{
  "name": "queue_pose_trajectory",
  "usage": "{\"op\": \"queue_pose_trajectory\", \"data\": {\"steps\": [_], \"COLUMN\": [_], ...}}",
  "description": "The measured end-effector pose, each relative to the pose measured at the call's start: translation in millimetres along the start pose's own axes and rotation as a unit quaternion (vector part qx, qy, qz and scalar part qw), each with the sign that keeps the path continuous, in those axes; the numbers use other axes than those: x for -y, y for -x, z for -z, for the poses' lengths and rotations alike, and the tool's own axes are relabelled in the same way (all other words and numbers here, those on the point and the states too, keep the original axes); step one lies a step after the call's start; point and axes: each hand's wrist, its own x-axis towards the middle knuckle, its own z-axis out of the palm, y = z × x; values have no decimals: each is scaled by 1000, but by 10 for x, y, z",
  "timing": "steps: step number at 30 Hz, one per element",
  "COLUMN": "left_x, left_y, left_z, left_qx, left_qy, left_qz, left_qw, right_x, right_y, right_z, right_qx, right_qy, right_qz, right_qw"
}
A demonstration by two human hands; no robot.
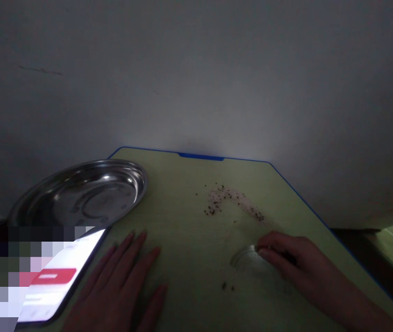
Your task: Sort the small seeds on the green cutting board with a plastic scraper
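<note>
My left hand (pixel 116 281) lies flat on the pale tabletop, its fingers spread and holding nothing. To its left is a phone (pixel 61 267) with a lit screen. My right hand (pixel 293 258) is closed, thumb and fingers pinching the edge of a clear, round-edged piece (pixel 247 259) low over or on the table. Its exact kind is too dim to tell. Beyond it, a bent strip of fine pinkish grains (pixel 233 196) mixed with dark bits is spread on the surface. Two or so dark specks (pixel 224 286) lie nearer me, left of the right hand.
A wide, shiny metal dish (pixel 104 203) stands at the table's left side, behind the phone. The pale table (pixel 179 193) has a blue rim, and its far edge is close to a grey wall (pixel 196 83). The lower left corner is blurred out in blocks.
</note>
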Motion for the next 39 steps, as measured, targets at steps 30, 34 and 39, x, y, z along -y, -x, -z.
{"op": "queue_pose_trajectory", "data": {"steps": [30,34,39], "left_x": [-46,-40,-55], "left_y": [46,73,49], "left_z": [-5,-21,19], "left_qx": [31,40,35], "left_qy": [8,16,-1], "left_qz": [26,41,31], "left_qw": [999,998,999], "right_x": [3,53,104], "right_y": [86,50,120], "right_z": [-89,-125,-85], "right_qx": [-4,21,-15], "right_qy": [12,22,24], "right_qz": [-9,4,27], "right_qw": [1000,1000,999]}}
